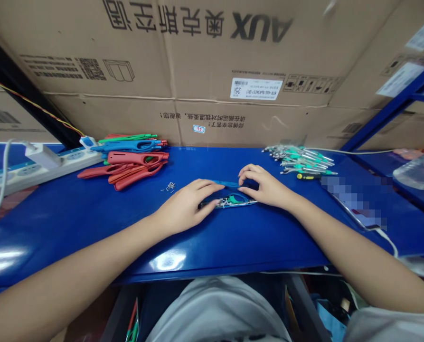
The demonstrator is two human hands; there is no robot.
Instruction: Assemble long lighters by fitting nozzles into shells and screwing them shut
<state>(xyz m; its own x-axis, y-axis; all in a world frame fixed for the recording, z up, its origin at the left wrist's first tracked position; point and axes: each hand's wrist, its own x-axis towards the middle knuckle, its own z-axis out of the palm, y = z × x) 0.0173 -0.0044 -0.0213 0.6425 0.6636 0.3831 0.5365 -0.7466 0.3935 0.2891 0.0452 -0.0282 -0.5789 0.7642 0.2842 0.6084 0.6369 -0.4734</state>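
Inwardly angled, the half-curled left hand [192, 204] and right hand [259, 186] hold a blue shell [230, 184].

Shows a blue casing half [237, 206] lying crosswise, inner side up, filled with green and silver parts [232, 199] — and, just beyond, another blue piece [229, 184].

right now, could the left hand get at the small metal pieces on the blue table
Probably yes: the small metal pieces lie loose on the blue table close beside the left hand, with nothing visible between, though it would likely have to leave the blue casing first.
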